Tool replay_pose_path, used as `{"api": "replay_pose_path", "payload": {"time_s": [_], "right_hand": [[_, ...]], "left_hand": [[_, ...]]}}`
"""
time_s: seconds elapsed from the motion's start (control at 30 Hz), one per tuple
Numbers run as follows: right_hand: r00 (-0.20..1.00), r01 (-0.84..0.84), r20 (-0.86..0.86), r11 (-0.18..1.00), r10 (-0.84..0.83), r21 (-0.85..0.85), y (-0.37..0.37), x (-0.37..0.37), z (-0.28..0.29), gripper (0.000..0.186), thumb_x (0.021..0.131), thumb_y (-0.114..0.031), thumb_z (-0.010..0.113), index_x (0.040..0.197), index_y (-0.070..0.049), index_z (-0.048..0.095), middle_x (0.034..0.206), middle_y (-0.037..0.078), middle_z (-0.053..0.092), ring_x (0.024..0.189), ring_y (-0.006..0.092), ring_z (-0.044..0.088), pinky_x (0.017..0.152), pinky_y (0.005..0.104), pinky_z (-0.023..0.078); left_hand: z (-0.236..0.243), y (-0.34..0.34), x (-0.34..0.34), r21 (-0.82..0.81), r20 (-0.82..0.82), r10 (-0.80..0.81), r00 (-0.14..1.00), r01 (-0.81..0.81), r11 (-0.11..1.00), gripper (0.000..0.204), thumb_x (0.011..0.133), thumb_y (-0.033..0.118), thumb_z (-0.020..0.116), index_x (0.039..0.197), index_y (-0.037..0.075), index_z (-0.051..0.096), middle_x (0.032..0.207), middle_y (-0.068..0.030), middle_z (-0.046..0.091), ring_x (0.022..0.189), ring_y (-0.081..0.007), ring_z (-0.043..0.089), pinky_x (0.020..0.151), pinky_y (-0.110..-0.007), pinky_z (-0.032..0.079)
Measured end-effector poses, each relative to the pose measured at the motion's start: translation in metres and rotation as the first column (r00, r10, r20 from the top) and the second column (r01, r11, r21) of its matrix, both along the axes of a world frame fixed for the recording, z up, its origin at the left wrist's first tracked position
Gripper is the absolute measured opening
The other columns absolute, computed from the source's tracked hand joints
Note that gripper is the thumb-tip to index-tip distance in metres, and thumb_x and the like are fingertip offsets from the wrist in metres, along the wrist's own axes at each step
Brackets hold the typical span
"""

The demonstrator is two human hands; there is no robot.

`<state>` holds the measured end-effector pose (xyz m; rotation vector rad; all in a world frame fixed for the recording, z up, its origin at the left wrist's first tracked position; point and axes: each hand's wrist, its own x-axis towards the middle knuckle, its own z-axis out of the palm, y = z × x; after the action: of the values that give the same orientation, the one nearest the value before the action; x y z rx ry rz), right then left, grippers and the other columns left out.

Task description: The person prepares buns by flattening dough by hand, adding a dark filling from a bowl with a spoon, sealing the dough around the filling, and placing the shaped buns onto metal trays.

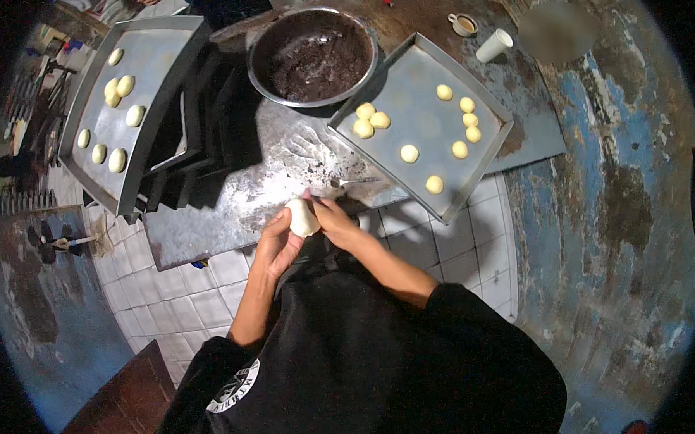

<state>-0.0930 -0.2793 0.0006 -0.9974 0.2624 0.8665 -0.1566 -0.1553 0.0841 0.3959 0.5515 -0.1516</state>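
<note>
Worktable point(201, 233) lies toward twelve o'clock. At ten, the raised metal tray point(154, 51) bears plump dough ovals, seemingly finished; at two, the lower baking tray point(421, 124) bears smaller balls, apparently left to do. The steel bowl point(311, 103) at twelve holds ample dark filling point(317, 63). Centrally, the left hand point(277, 242) grasps a dough piece point(302, 218), judged part-shaped; the right hand point(335, 221) curls against it, grip unclear. A spoon-like utensil point(358, 180) at two intrudes before the lower tray.

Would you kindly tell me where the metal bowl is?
In the head view, the metal bowl is at top centre, between the left tray and right tray.
</note>
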Motion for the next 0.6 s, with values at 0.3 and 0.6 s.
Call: {"api": "replay_pose_path", "payload": {"time_s": [0.3, 0.6], "right_hand": [[0.189, 0.448, 0.397, 0.281, 0.898, -0.849, -0.094, 0.087, -0.083, 0.027, 0.083, -0.016, 0.073, 0.107, -0.008, 0.062, 0.112, 0.011, 0.058, 0.113, 0.0299, 0.054, 0.094, 0.0456, 0.043], [0.269, 0.38, 0.742, 0.64, 0.614, -0.667, -0.035, 0.186, 0.054, 0.007, 0.095, -0.007, 0.063, 0.1, -0.005, 0.058, 0.08, 0.016, 0.06, 0.068, 0.0333, 0.06, 0.064, 0.0474, 0.049]], "left_hand": [[-0.04, 0.036, 0.029, 0.004, -0.112, 0.129, 0.985, -0.129, 0.992, 0.04, 0.1, 0.031, 0.066, 0.125, 0.0, 0.061, 0.124, -0.014, 0.068, 0.118, -0.029, 0.064, 0.107, -0.045, 0.049], [-0.082, 0.091, 0.089, 0.157, -0.393, 0.24, 0.888, -0.193, 0.969, 0.022, 0.1, 0.031, 0.066, 0.104, 0.01, 0.065, 0.098, -0.0055, 0.072, 0.093, -0.0225, 0.071, 0.084, -0.039, 0.06]]}}
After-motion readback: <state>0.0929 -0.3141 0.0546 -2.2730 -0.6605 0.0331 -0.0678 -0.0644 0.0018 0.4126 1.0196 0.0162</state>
